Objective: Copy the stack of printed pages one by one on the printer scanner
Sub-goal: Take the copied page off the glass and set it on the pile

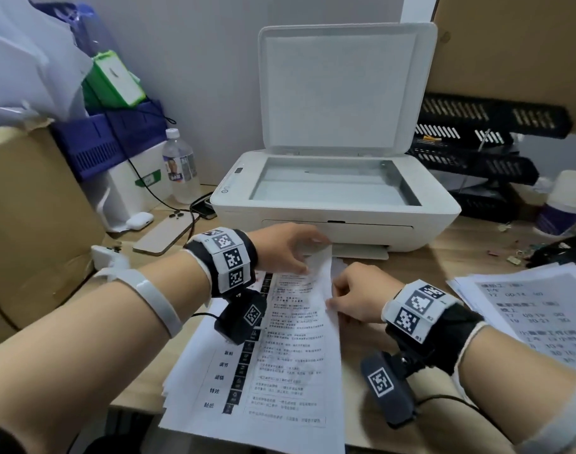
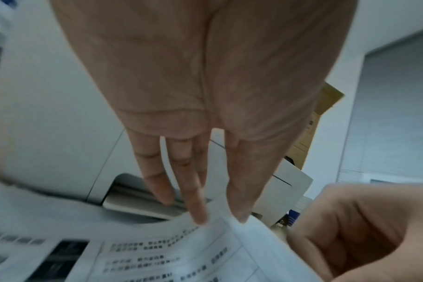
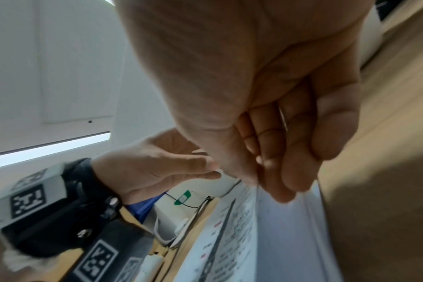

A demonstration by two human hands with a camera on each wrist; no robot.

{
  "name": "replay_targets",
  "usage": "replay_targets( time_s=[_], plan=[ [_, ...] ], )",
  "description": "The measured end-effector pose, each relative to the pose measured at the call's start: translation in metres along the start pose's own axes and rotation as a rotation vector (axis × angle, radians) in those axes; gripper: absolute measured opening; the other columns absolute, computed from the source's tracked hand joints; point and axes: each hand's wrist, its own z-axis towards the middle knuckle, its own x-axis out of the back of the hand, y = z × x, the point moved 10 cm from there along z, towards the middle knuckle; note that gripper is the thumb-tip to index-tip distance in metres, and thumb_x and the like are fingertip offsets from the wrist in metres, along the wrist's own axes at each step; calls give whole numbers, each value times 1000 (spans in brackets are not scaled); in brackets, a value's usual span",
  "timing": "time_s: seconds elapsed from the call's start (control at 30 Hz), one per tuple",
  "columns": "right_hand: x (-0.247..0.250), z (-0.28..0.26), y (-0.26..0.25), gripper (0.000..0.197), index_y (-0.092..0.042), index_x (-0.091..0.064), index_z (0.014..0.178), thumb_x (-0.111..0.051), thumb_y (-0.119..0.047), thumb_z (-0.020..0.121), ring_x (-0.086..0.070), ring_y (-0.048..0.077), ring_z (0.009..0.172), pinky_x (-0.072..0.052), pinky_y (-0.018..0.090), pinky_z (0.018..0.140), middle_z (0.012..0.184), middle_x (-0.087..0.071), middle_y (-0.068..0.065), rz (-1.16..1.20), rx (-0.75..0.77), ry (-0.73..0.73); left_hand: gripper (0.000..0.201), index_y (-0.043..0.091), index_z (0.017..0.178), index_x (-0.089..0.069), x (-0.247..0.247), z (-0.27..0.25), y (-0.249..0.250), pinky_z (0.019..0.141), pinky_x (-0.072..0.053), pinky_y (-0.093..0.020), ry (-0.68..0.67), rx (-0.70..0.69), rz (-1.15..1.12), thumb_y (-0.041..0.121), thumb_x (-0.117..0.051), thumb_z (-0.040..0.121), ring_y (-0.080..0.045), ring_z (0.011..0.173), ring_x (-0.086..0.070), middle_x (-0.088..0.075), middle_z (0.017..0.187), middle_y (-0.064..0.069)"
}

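Note:
The white printer (image 1: 335, 221) stands at the back of the desk with its lid (image 1: 342, 86) raised and the scanner glass (image 1: 329, 185) bare. In front of it lies a stack of printed pages (image 1: 188, 371). The top page (image 1: 296, 339) is lifted along its right side. My right hand (image 1: 337, 296) pinches that page's right edge with curled fingers (image 3: 285, 181). My left hand (image 1: 307, 253) reaches over the stack's far end, and its straight fingertips (image 2: 200, 217) touch the raised far corner of the page (image 2: 169, 257).
A second pile of printed sheets (image 1: 525, 309) lies at the right. Black paper trays (image 1: 476, 152) and a white bottle (image 1: 565, 204) stand to the printer's right. To its left are a water bottle (image 1: 180, 165), a phone (image 1: 165, 232), an earbud case (image 1: 139, 220) and a cardboard box (image 1: 34, 208).

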Motion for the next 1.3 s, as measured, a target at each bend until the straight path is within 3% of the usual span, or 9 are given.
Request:
replay_targets(
  time_s=[0.1, 0.3, 0.43, 0.57, 0.77, 0.9, 1.0, 1.2, 1.3],
  plan=[
    [9, -13, -21, 19, -7, -63, 74, -59, -16, 90, -72, 11, 58, -62, 37, 67, 63, -72, -1, 90, 86, -16, 66, 30, 141, -48, 8, -2, 23, 66, -37, 2, -14, -103, 172, 12, -75, 83, 34, 74, -44, -50, 135, 9],
    [62, -22, -49, 19, -13, -65, 77, -58, -21, 93, -70, 6, 57, -59, 31, 64, 65, -72, -5, -9, 205, 126, 20, 33, 96, -69, 64, -8, 38, 76, -52, -32, 93, -104, 456, 42, -77, 79, 2, 74, -53, -57, 107, 10],
    [112, -25, -57, 13, -29, -63, 80, -66, -37, 89, -60, 1, 75, -47, 23, 64, 80, -66, -14, -77, 276, 282, 22, 32, 90, -69, 124, -15, 44, 75, -53, -33, 225, -94, 428, 47, -78, 77, -4, 72, -61, -60, 102, 15],
    [173, -15, -44, 9, -24, -69, 88, -67, -33, 90, -67, 12, 79, -53, 26, 69, 84, -69, -12, -78, 244, 297, 18, 24, 88, -70, 197, -25, 51, 70, -47, -28, 454, -100, 343, 40, -76, 83, -2, 69, -56, -65, 100, 1],
    [311, -37, -25, 19, -26, -75, 103, -59, -22, 94, -58, 18, 85, -42, 25, 75, 103, -72, 1, 14, 161, 957, 15, 40, 73, -66, 284, -41, 43, 79, -58, -45, 933, -132, 35, 42, -79, 77, -27, 81, -66, -56, 100, -6],
    [334, -58, -23, 16, -27, -76, 97, -63, -21, 91, -56, 14, 83, -44, 24, 72, 107, -72, -3, 101, 307, 1209, 11, 31, 77, -70, 289, -41, 39, 77, -57, -26, 1058, -242, -123, 36, -80, 80, -16, 80, -68, -54, 104, -7],
    [317, -44, -7, 17, -28, -77, 94, -66, -18, 88, -58, 10, 83, -46, 24, 79, 103, -72, -6, 109, 317, 1164, 10, 21, 84, -76, 262, -25, 24, 68, -47, -10, 977, -208, -84, 30, -80, 80, -1, 70, -60, -56, 97, -2],
    [236, 18, 44, 22, -38, -75, 84, -67, -17, 86, -63, 15, 99, -48, 31, 92, 105, -71, -6, 107, 193, 866, 12, 30, 85, -80, 192, 19, -36, 77, -50, -26, 586, -38, 7, 40, -79, 79, 0, 81, -65, -73, 91, 12],
    [201, 36, 64, 26, -42, -72, 87, -64, -17, 87, -64, 7, 82, -49, 22, 75, 113, -69, -10, 123, 153, 720, 13, 29, 85, -81, 166, 30, -48, 87, -46, -24, 426, -4, 25, 40, -78, 80, -2, 94, -66, -74, 99, 12]
  ],
)
